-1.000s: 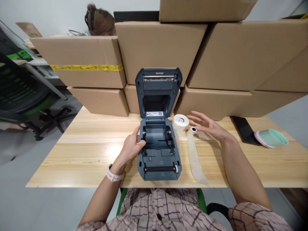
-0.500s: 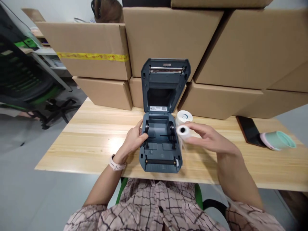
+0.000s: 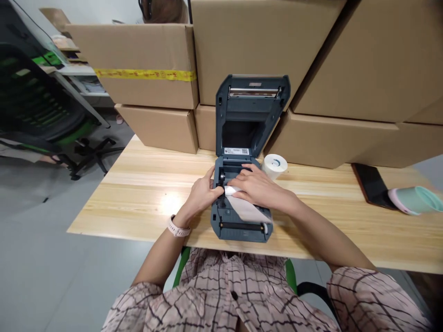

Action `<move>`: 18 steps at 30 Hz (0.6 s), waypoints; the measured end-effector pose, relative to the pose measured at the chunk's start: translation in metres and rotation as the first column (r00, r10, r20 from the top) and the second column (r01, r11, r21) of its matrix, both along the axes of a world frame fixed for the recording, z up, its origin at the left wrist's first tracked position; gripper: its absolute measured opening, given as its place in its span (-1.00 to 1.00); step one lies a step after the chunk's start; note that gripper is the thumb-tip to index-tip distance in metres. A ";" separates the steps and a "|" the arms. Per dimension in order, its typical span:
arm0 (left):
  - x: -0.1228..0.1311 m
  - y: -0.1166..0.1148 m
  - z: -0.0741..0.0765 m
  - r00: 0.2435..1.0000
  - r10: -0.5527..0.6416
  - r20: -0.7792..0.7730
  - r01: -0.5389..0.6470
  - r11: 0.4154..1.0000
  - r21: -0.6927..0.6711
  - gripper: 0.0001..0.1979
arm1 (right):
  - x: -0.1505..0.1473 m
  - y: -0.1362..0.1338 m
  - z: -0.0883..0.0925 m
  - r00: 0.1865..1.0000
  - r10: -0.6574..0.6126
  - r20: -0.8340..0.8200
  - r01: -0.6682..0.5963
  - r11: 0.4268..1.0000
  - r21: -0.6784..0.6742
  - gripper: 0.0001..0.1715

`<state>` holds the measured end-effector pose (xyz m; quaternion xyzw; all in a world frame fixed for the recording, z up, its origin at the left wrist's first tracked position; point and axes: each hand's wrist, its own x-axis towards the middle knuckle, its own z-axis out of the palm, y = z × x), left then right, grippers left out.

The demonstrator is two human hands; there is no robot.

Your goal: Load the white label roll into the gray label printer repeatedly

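Note:
A dark grey label printer [image 3: 224,216] stands on the table with its lid [image 3: 254,108] raised. At its left side, my left hand [image 3: 201,193] grips the wall, the thumb reaching over the edge toward the black roll holder [image 3: 222,177]. My right hand [image 3: 258,186] is inside the printer's bay, its fingers closed over a small white paper roll [image 3: 231,190]. A loose strip [image 3: 249,212] from that roll trails toward the lower right of the printer. My right fingers hide most of the roll and the right holder.
Another white roll [image 3: 275,166] stands just right of the printer. Cardboard boxes [image 3: 159,127] line the back of the wooden table [image 3: 114,198]. At the right lie a dark phone [image 3: 372,184] and a mint-and-pink cup [image 3: 415,200]. An office chair [image 3: 41,106] is at the left.
My right hand has carried the small paper roll leftward from beside the printer into its bay. My left hand keeps its grip on the printer. The whole view has shifted slightly.

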<state>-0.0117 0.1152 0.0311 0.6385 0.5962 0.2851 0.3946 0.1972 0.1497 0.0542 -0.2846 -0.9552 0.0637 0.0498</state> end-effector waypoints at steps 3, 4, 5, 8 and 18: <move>0.000 -0.001 0.001 1.000 0.004 0.008 -0.004 1.000 0.007 -0.18 | 0.006 -0.015 0.000 0.991 0.003 -0.135 -0.001 1.000 0.018 -0.69; 0.000 -0.001 0.001 1.000 0.001 0.006 -0.001 1.000 0.010 -0.18 | 0.009 -0.023 0.001 0.984 0.009 -0.177 -0.006 1.000 0.019 -0.68; 0.000 -0.002 0.001 1.000 -0.003 0.005 0.003 1.000 0.014 -0.19 | 0.012 -0.032 0.002 0.977 0.013 -0.211 -0.010 1.000 0.019 -0.66; 0.000 -0.003 0.001 1.000 -0.014 0.013 0.014 0.999 0.029 -0.21 | 0.020 -0.067 0.001 0.967 -0.011 -0.255 0.024 0.999 0.049 -0.63; 0.000 -0.002 -0.004 1.000 0.012 0.013 -0.013 1.000 0.025 -0.22 | 0.001 -0.125 -0.028 0.914 -0.218 -0.342 0.272 0.955 0.120 -0.49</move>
